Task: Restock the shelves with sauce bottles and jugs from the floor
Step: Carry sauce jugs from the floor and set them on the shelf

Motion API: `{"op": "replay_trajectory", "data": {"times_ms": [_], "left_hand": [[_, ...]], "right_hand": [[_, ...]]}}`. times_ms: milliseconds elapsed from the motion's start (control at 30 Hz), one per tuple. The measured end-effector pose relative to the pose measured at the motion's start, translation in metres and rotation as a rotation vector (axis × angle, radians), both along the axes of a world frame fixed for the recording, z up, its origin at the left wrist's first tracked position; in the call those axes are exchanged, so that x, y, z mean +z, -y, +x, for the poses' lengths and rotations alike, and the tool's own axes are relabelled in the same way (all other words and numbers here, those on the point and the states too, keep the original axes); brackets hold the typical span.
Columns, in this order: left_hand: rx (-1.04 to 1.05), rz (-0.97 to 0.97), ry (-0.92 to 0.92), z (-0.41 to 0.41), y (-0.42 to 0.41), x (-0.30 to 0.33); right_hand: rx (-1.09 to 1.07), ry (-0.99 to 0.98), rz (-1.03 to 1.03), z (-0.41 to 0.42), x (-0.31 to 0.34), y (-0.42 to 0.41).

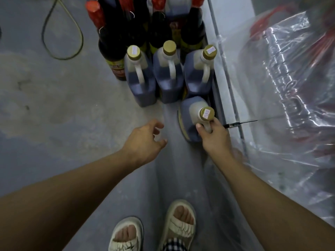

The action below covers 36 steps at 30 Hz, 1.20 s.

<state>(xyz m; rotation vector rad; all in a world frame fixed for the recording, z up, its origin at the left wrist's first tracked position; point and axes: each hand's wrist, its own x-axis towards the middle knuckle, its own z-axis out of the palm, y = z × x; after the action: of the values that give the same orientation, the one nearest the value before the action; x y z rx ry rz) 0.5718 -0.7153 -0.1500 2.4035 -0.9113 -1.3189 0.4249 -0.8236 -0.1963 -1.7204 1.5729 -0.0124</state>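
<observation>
Several dark sauce jugs with white handles and gold caps stand on the grey floor. My right hand (214, 137) grips the handle of the nearest jug (192, 115), which stands close to the shelf base. Three more jugs stand in a row behind it: left (139, 78), middle (167, 75), right (198, 73). Tall dark sauce bottles with red caps (110, 49) stand further back. My left hand (145, 140) hovers above the floor left of the held jug, with fingers loosely curled and holding nothing.
A white shelf base with a metal rail (228, 87) runs along the right. Clear plastic wrap over red goods (290, 87) fills the right side. A green cable loop (63, 38) lies on the floor at upper left. My sandalled feet (155, 229) are below.
</observation>
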Motion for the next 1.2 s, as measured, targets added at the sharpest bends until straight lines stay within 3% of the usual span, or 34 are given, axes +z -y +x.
{"op": "replay_trajectory", "data": {"times_ms": [167, 367, 733, 867, 967, 1200], "left_hand": [[0.000, 0.007, 0.001, 0.010, -0.007, 0.000], [-0.060, 0.021, -0.056, 0.011, -0.019, -0.010], [0.112, -0.038, -0.408, 0.009, -0.005, -0.096], [0.180, -0.100, -0.521, 0.010, 0.000, -0.118], [0.311, -0.129, -0.586, 0.013, 0.001, -0.133], [0.434, -0.179, -0.607, 0.004, 0.008, -0.140]], "right_hand": [[0.025, 0.094, 0.018, 0.005, 0.001, -0.016], [0.115, 0.210, 0.213, 0.006, 0.003, -0.028], [-0.028, 0.469, 0.113, 0.010, -0.042, 0.000], [-0.026, 0.493, 0.030, 0.015, -0.063, 0.001], [-0.054, 0.487, 0.079, 0.015, -0.077, 0.002], [-0.163, 0.354, 0.055, 0.021, -0.087, 0.019]]}}
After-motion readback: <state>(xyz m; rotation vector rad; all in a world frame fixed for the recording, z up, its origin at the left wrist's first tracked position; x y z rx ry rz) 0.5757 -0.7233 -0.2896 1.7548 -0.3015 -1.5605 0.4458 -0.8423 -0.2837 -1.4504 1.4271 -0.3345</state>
